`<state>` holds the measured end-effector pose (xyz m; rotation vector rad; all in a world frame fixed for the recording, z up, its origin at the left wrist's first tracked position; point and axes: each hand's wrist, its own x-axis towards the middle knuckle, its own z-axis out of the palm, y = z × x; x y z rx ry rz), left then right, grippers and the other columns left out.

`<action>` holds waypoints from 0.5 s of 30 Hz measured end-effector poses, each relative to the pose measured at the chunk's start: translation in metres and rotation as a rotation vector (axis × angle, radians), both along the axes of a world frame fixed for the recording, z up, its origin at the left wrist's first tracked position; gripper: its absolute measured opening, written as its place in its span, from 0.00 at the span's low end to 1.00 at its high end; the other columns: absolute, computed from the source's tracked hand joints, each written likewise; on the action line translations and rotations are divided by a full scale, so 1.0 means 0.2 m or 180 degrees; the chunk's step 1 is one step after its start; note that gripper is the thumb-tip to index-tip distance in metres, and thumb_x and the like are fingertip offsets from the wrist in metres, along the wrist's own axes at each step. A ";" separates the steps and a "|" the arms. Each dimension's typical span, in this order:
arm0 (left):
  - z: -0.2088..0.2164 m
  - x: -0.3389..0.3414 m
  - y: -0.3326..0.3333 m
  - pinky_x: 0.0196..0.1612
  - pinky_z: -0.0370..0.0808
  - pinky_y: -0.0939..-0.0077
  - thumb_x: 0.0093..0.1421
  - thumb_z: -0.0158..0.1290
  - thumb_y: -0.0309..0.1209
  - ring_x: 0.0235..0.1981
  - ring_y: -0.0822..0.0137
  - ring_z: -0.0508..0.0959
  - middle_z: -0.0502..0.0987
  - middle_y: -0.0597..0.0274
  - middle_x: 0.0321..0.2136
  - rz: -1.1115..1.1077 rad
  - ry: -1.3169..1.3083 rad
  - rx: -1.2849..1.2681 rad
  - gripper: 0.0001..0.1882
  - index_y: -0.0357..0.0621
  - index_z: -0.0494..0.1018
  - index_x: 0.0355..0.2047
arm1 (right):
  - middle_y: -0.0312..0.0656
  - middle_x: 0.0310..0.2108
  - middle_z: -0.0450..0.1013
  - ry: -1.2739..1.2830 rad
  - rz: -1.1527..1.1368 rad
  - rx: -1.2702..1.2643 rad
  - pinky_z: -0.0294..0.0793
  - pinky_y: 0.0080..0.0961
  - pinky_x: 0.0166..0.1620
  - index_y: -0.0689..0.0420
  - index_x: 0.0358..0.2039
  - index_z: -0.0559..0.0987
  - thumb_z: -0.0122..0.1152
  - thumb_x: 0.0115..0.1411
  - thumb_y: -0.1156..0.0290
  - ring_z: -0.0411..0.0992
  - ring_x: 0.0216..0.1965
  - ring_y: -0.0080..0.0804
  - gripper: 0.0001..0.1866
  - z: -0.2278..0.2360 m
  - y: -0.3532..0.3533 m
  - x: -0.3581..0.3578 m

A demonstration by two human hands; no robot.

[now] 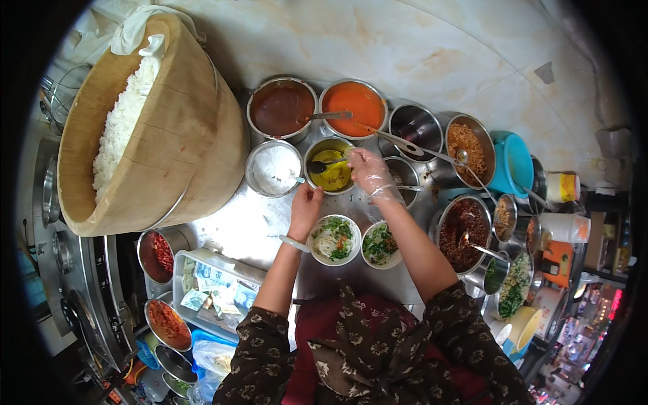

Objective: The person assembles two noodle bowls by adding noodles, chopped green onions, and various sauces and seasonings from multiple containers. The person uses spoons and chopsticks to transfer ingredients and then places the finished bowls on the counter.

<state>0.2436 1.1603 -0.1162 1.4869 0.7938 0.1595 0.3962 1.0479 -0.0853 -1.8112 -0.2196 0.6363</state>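
Observation:
My right hand (372, 174), in a clear plastic glove, is closed on the handle of a spoon (327, 164). Its dark bowl dips into yellow oil inside a round metal pot (311, 181). At that pot's near left rim is my left hand (305, 210), bare and with a pale bangle at the wrist; its fingers are curled together, and what they grip, if anything, is hidden. Below the hands stand two white bowls: one bowl of noodles (333, 241) with chopped greens and orange bits, and one bowl of greens (382, 244) partly covered by my right forearm.
Pots of brown sauce (281, 109) and orange sauce (354, 106) stand behind, beside a bowl of white powder (273, 167). Left, a large wooden tub (202, 128) holds rice; nearer is a plastic bin (179, 277) of banknotes. Topping containers, including chili flakes (464, 233), crowd the right.

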 end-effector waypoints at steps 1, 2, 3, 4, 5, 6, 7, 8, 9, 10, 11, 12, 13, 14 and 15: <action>0.01 -0.01 0.01 0.33 0.66 0.81 0.66 0.52 0.36 0.28 0.79 0.65 0.70 0.72 0.25 -0.0094 0.0119 -0.0109 0.12 0.40 0.69 0.30 | 0.32 0.24 0.73 -0.0337 -0.0039 -0.0160 0.67 0.19 0.25 0.61 0.39 0.78 0.53 0.66 0.64 0.66 0.20 0.16 0.13 0.01 -0.01 0.00; 0.03 -0.03 0.02 0.34 0.66 0.81 0.67 0.52 0.37 0.29 0.79 0.66 0.71 0.72 0.27 -0.0154 -0.0109 -0.0143 0.12 0.39 0.70 0.33 | 0.33 0.25 0.74 -0.0670 -0.0071 -0.0322 0.68 0.19 0.27 0.62 0.40 0.78 0.52 0.66 0.63 0.66 0.21 0.17 0.14 0.02 -0.02 0.00; 0.05 -0.05 0.02 0.36 0.67 0.82 0.67 0.52 0.37 0.31 0.79 0.66 0.72 0.71 0.28 -0.0234 -0.0162 -0.0203 0.12 0.39 0.71 0.36 | 0.33 0.27 0.75 -0.0745 -0.0019 -0.0530 0.69 0.19 0.30 0.62 0.40 0.78 0.52 0.66 0.64 0.68 0.23 0.17 0.14 0.03 -0.03 0.01; 0.06 -0.08 0.02 0.38 0.67 0.82 0.67 0.52 0.38 0.32 0.79 0.67 0.73 0.71 0.30 -0.0319 -0.0098 -0.0277 0.13 0.38 0.72 0.38 | 0.33 0.27 0.75 -0.0605 0.0236 -0.0487 0.69 0.19 0.30 0.62 0.40 0.78 0.52 0.66 0.64 0.68 0.24 0.17 0.14 0.04 -0.04 0.02; 0.08 -0.12 0.00 0.40 0.68 0.82 0.67 0.51 0.38 0.34 0.79 0.68 0.73 0.70 0.32 -0.0159 -0.0280 -0.0346 0.14 0.38 0.72 0.41 | 0.33 0.27 0.75 -0.0404 0.0415 -0.0540 0.69 0.18 0.31 0.61 0.41 0.78 0.52 0.65 0.64 0.68 0.24 0.17 0.14 0.05 -0.05 0.03; 0.10 -0.16 -0.03 0.42 0.68 0.82 0.67 0.51 0.39 0.36 0.78 0.69 0.74 0.69 0.35 -0.0006 -0.0341 -0.0434 0.15 0.38 0.72 0.43 | 0.33 0.27 0.75 -0.0201 0.0584 -0.0593 0.69 0.18 0.31 0.61 0.41 0.78 0.52 0.65 0.64 0.68 0.25 0.17 0.14 0.05 -0.06 0.04; 0.11 -0.20 -0.05 0.44 0.69 0.82 0.67 0.51 0.39 0.38 0.78 0.70 0.75 0.68 0.37 0.0135 -0.0413 -0.0434 0.17 0.38 0.72 0.46 | 0.33 0.25 0.74 0.0105 0.0491 -0.0445 0.67 0.17 0.27 0.60 0.40 0.79 0.54 0.64 0.66 0.66 0.22 0.17 0.12 0.06 -0.06 0.04; 0.12 -0.24 -0.06 0.45 0.69 0.82 0.68 0.51 0.39 0.39 0.77 0.70 0.74 0.67 0.38 0.0171 -0.0345 -0.0505 0.17 0.37 0.72 0.47 | 0.32 0.24 0.73 0.0343 0.0283 -0.0380 0.66 0.18 0.27 0.59 0.39 0.79 0.54 0.64 0.66 0.66 0.22 0.17 0.11 0.06 -0.07 0.05; 0.13 -0.29 -0.06 0.46 0.68 0.82 0.68 0.50 0.38 0.40 0.76 0.71 0.74 0.66 0.39 0.0208 -0.0287 -0.0481 0.16 0.37 0.71 0.48 | 0.32 0.23 0.72 0.0641 0.0081 -0.0358 0.66 0.19 0.26 0.59 0.38 0.79 0.54 0.64 0.67 0.65 0.21 0.18 0.11 0.08 -0.07 0.05; 0.13 -0.34 -0.07 0.47 0.68 0.82 0.68 0.50 0.37 0.41 0.76 0.71 0.74 0.64 0.40 0.0256 -0.0147 -0.0427 0.16 0.36 0.70 0.49 | 0.32 0.21 0.72 0.0951 -0.0123 -0.0289 0.65 0.20 0.26 0.59 0.37 0.79 0.54 0.64 0.67 0.65 0.21 0.19 0.10 0.09 -0.08 0.05; 0.13 -0.39 -0.09 0.48 0.68 0.81 0.69 0.49 0.37 0.42 0.76 0.71 0.74 0.66 0.39 0.0433 -0.0308 -0.0564 0.15 0.37 0.71 0.47 | 0.31 0.21 0.69 0.1196 -0.0226 -0.0036 0.60 0.16 0.22 0.57 0.37 0.78 0.55 0.64 0.69 0.62 0.19 0.15 0.08 0.11 -0.09 0.04; 0.12 -0.44 -0.10 0.48 0.68 0.82 0.69 0.49 0.37 0.42 0.76 0.70 0.74 0.66 0.39 0.0464 -0.0279 -0.0598 0.15 0.37 0.71 0.47 | 0.31 0.21 0.69 0.1269 -0.0316 0.0054 0.59 0.15 0.21 0.58 0.38 0.78 0.55 0.64 0.69 0.61 0.19 0.15 0.07 0.13 -0.10 0.04; 0.11 -0.49 -0.11 0.48 0.68 0.82 0.69 0.49 0.37 0.42 0.76 0.70 0.74 0.66 0.39 0.0501 -0.0258 -0.0602 0.15 0.38 0.71 0.47 | 0.32 0.22 0.69 0.1318 -0.0377 0.0214 0.59 0.15 0.21 0.58 0.38 0.77 0.55 0.64 0.69 0.61 0.19 0.15 0.07 0.16 -0.12 0.03; 0.10 -0.53 -0.12 0.48 0.68 0.82 0.69 0.49 0.37 0.42 0.76 0.70 0.74 0.67 0.39 0.0539 -0.0237 -0.0611 0.15 0.38 0.71 0.47 | 0.32 0.22 0.69 0.1387 -0.0499 0.0303 0.59 0.14 0.21 0.59 0.38 0.77 0.55 0.64 0.69 0.61 0.19 0.15 0.07 0.19 -0.14 0.02; 0.08 -0.58 -0.12 0.49 0.70 0.77 0.69 0.48 0.42 0.43 0.75 0.73 0.75 0.67 0.41 0.0379 -0.0197 -0.0546 0.17 0.43 0.70 0.48 | 0.33 0.24 0.69 0.1343 -0.0478 0.0292 0.58 0.13 0.21 0.60 0.40 0.77 0.55 0.65 0.68 0.60 0.19 0.15 0.09 0.22 -0.16 0.01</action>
